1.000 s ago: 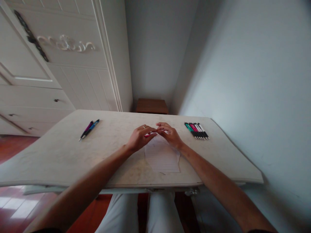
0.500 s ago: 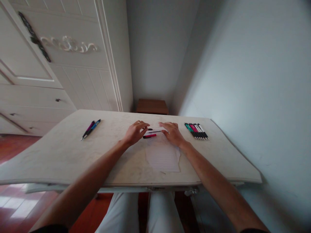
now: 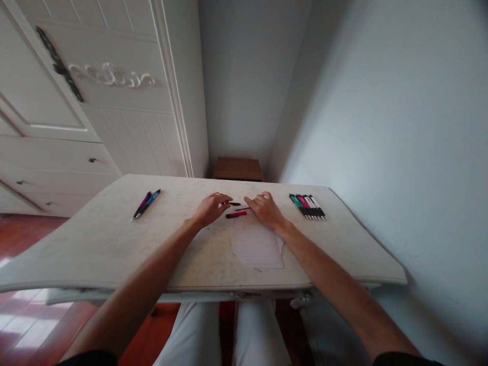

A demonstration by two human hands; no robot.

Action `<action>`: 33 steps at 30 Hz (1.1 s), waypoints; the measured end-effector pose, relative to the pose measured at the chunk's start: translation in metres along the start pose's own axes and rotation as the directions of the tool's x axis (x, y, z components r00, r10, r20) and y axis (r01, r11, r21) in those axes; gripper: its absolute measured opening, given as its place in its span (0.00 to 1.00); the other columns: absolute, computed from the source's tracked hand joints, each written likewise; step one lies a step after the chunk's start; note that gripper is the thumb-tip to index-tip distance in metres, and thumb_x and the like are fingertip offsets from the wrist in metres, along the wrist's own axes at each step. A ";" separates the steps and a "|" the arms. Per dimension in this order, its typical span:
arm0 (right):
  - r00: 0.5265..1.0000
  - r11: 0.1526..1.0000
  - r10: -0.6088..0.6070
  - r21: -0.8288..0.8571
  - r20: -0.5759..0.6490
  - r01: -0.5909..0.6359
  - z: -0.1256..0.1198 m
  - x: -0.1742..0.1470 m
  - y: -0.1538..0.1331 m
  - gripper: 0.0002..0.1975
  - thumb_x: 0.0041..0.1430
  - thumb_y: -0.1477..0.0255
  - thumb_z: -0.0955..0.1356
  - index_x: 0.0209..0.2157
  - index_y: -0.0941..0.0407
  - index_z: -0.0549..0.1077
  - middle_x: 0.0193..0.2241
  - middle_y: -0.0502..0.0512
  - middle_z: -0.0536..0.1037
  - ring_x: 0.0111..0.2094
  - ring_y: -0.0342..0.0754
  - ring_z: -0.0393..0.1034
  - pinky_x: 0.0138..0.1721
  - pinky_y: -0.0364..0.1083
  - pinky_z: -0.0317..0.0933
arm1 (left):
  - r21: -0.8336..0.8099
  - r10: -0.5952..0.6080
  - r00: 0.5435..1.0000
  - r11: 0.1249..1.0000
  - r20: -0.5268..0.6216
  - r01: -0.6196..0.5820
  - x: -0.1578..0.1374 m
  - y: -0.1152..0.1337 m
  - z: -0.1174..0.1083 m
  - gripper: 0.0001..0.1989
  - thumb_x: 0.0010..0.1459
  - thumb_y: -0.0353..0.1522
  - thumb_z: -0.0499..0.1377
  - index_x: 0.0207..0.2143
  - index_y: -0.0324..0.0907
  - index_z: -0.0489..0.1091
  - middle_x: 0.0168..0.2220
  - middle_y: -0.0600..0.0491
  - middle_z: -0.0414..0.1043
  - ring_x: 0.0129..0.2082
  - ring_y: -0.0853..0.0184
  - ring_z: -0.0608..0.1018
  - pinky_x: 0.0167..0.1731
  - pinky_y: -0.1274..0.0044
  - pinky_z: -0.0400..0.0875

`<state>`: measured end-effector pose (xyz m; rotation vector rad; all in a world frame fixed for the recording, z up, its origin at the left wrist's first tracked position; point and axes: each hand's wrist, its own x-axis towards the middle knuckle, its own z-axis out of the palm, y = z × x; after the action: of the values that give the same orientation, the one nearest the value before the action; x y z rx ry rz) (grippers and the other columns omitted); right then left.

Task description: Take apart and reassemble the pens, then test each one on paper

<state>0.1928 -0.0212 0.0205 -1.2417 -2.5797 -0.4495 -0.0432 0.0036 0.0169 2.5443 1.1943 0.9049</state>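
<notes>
My left hand (image 3: pixel 213 208) is over the middle of the table, fingers curled in a pinch at one end of a small black pen part (image 3: pixel 235 204). Opposite it, my right hand (image 3: pixel 266 209) has its fingers bent over the end of a thin dark pen refill (image 3: pixel 241 209); its thumb is largely hidden. Between the hands lies a pink pen barrel (image 3: pixel 236 215) with a black end, touched by neither. Just nearer to me, lined paper sheets (image 3: pixel 259 248) with torn edges rest partly beside my right wrist.
Two pens, one purple (image 3: pixel 142 205) and one blue (image 3: pixel 149 202), lie at the left of the white table (image 3: pixel 91 244). A row of several green, pink and white pens (image 3: pixel 308 207) lies at the right. A wall (image 3: pixel 400 152) borders the right side; a white cabinet (image 3: pixel 133 132) stands left.
My right hand has shifted slightly left and its fingers have curled in at the refill, which now lies at a different angle. The black part shows more beyond my left fingertips.
</notes>
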 end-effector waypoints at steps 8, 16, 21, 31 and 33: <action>0.998 0.997 -0.027 -0.071 -0.065 0.022 0.001 -0.002 0.000 0.14 0.67 0.76 0.60 0.50 0.59 0.72 0.37 0.59 0.78 0.42 0.53 0.66 0.48 0.53 0.48 | -0.037 -0.058 0.997 0.998 -0.053 0.056 -0.002 -0.009 0.002 0.11 0.56 0.29 0.57 0.41 0.41 0.75 0.34 0.51 0.77 0.32 0.67 0.75 0.37 0.75 0.70; 0.978 0.999 0.028 -0.036 -0.209 -0.036 0.004 -0.005 0.005 0.11 0.67 0.76 0.61 0.44 0.58 0.74 0.35 0.56 0.78 0.42 0.51 0.65 0.48 0.51 0.47 | -0.072 -0.078 0.993 0.995 -0.083 0.072 -0.002 -0.007 0.001 0.10 0.55 0.28 0.58 0.39 0.40 0.76 0.32 0.52 0.78 0.31 0.67 0.76 0.35 0.77 0.70; 0.979 0.999 0.045 -0.020 -0.200 -0.050 0.004 -0.007 0.007 0.11 0.66 0.76 0.62 0.45 0.57 0.74 0.36 0.57 0.78 0.42 0.52 0.65 0.47 0.51 0.48 | -0.076 -0.063 0.993 0.996 -0.101 0.055 -0.002 -0.005 -0.001 0.10 0.55 0.29 0.58 0.39 0.41 0.76 0.32 0.52 0.78 0.30 0.68 0.76 0.34 0.77 0.70; 0.984 1.000 0.030 -0.001 -0.174 -0.030 0.005 -0.007 0.004 0.10 0.65 0.76 0.63 0.44 0.57 0.74 0.36 0.56 0.78 0.42 0.51 0.64 0.47 0.51 0.49 | -0.087 -0.032 0.996 0.996 -0.078 0.025 -0.002 -0.007 0.004 0.09 0.56 0.32 0.60 0.39 0.41 0.76 0.32 0.53 0.78 0.29 0.69 0.76 0.34 0.77 0.70; 0.986 1.000 0.025 0.001 -0.168 -0.025 0.005 -0.007 0.004 0.10 0.65 0.76 0.63 0.44 0.57 0.75 0.36 0.56 0.78 0.42 0.52 0.64 0.46 0.51 0.49 | -0.090 -0.031 0.997 0.996 -0.072 0.024 -0.002 -0.007 0.004 0.09 0.56 0.31 0.60 0.40 0.41 0.76 0.32 0.53 0.78 0.30 0.69 0.76 0.33 0.77 0.70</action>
<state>0.1992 -0.0219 0.0142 -1.1810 -2.4211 -0.5268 -0.0461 0.0070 0.0096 2.4384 1.1781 1.0299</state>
